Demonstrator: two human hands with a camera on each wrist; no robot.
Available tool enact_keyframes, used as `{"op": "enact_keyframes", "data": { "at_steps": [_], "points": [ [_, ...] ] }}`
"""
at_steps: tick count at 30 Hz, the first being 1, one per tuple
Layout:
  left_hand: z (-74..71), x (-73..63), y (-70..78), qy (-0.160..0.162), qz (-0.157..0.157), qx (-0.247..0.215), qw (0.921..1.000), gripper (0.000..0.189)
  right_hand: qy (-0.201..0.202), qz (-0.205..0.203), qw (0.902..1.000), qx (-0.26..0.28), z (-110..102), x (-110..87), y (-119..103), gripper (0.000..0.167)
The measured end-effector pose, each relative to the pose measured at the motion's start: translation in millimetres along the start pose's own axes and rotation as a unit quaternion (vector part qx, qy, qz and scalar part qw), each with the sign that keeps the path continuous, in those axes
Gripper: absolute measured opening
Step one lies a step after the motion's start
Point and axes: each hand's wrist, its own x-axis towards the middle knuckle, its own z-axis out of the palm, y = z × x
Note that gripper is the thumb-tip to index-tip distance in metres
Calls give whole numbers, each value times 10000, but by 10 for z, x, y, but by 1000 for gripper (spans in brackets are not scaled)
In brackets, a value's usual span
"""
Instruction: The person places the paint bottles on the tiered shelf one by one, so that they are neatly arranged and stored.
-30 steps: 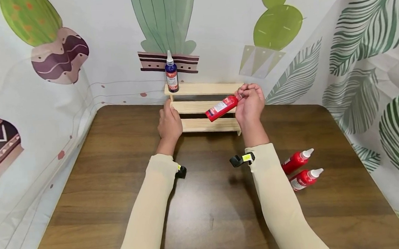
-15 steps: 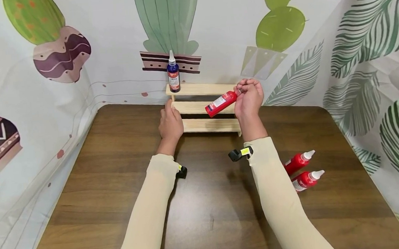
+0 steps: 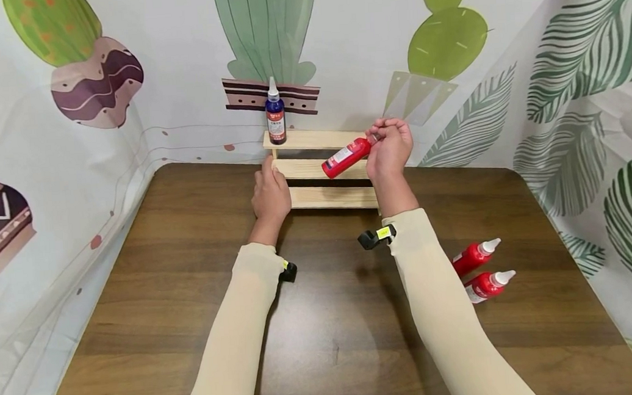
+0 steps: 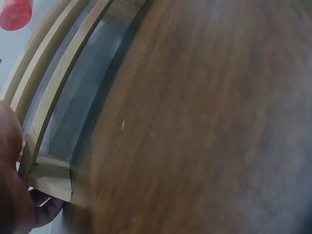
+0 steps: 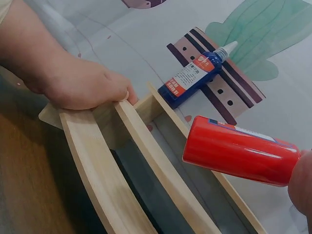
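My right hand (image 3: 391,150) pinches a red squeeze bottle (image 3: 346,157) near its cap end, tilted with its base down to the left, in front of the upper tiers of a three-tier wooden rack (image 3: 332,197). The fingers hide most of the cap. At the rack's left end, my left hand (image 3: 270,191) grips the side; the left wrist view shows fingers wrapped behind the end panel (image 4: 51,178). A blue squeeze bottle (image 3: 276,122) with a pointed nozzle stands upright on the top tier's left end, also seen in the right wrist view.
Two more red bottles (image 3: 471,259) with white nozzles stand on the brown wooden table (image 3: 193,328), right of my right forearm. Behind the rack hangs a white cloth (image 3: 186,66) printed with cacti, close to its back.
My right hand has risen slightly and shifted a little left with the red bottle, which now lies higher over the rack. The left hand keeps its grip on the rack.
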Motion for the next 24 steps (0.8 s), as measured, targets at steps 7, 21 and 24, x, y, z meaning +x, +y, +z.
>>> {"op": "enact_keyframes", "data": {
  "at_steps": [7, 21, 24],
  "points": [
    [-4, -5, 6, 8, -12, -26, 10000, 49, -24, -41, 10000, -30, 74, 11, 30, 37],
    [4, -6, -2, -52, 18, 2, 10000, 51, 277, -438, 9986, -93, 229, 103, 103, 38],
    [4, -6, 1, -9, 37, -5, 10000, 51, 433, -483, 9979, -35, 265, 126, 112, 38]
  ]
}}
